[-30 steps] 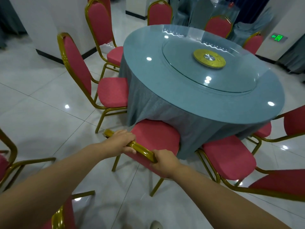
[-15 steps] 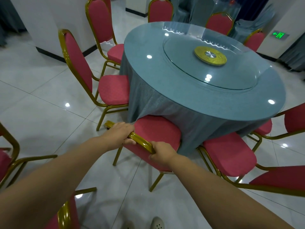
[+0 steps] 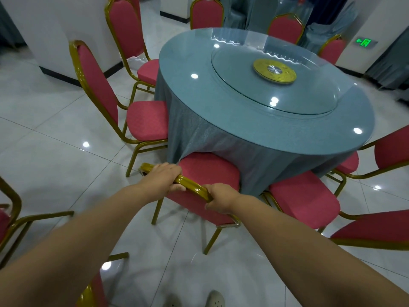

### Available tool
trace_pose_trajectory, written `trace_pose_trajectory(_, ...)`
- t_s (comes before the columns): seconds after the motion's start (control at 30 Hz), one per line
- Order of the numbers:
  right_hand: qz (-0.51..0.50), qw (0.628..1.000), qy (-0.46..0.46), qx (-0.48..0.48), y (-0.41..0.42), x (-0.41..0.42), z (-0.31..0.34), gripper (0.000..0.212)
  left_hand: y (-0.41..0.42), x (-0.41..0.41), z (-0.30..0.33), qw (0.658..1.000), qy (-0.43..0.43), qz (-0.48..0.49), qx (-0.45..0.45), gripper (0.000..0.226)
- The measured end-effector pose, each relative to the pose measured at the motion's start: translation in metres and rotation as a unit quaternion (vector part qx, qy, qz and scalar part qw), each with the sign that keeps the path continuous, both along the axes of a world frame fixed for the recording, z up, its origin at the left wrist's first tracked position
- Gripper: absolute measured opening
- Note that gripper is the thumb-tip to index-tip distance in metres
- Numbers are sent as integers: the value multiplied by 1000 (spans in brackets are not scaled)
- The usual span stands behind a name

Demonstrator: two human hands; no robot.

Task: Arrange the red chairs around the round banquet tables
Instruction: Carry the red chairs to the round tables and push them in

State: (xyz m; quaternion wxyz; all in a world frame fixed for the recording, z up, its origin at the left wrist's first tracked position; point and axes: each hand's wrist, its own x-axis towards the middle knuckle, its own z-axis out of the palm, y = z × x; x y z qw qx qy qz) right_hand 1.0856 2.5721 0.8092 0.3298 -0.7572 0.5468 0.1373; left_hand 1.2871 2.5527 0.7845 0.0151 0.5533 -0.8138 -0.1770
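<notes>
A red chair [image 3: 208,169] with a gold frame stands right in front of me, its seat pushed under the hanging grey-blue cloth of the round banquet table [image 3: 239,120]. My left hand [image 3: 163,176] grips the gold top rail of its backrest on the left. My right hand [image 3: 221,197] grips the same rail further right. More red chairs ring the table: one [image 3: 146,122] to the left, another [image 3: 303,196] to the right of mine, others behind and at the far side.
A glass turntable with a gold hub [image 3: 274,70] sits on the table. Loose red chairs stand at the left edge [image 3: 6,218], bottom left [image 3: 93,291] and lower right [image 3: 374,231]. A white pillar [image 3: 55,29] rises at back left. My shoes show at the bottom.
The chair has slid forward, its seat now further under the tablecloth. Both hands kept their grip on the rail and moved with it; my view has stepped closer.
</notes>
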Motion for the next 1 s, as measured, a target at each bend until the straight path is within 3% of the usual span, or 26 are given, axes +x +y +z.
trace_pose_trajectory(0.23, -44, 996, -66, -29, 7, -24, -9, 35, 7, -23, 11, 999, -6, 31, 18, 30)
trace_pose_trajectory(0.33, -53, 993, -75, -74, 27, -46, -15, 32, 26, -36, 19, 996, -26, 80, -9, 41)
trace_pose_trajectory(0.43, -72, 993, -64, -67, 55, -99, -25, 49, 51, -70, 24, 991, -94, 74, -50, 58)
trace_pose_trajectory(0.5, -86, 993, -55, -57, 75, -149, -32, 54, 64, -111, 27, 990, -115, 31, -70, 61)
trace_pose_trajectory(0.7, -136, 989, -1, -53, 132, -324, -36, 50, 97, -298, 22, 993, -31, -88, -73, 52)
trace_pose_trajectory(0.83, -169, 982, 28, -84, 161, -428, -25, 36, 114, -404, 8, 991, -11, -135, -6, 46)
trace_pose_trajectory(1.0, -243, 963, -9, -116, 176, -527, -10, 29, 122, -501, 14, 983, 10, -171, 71, 36)
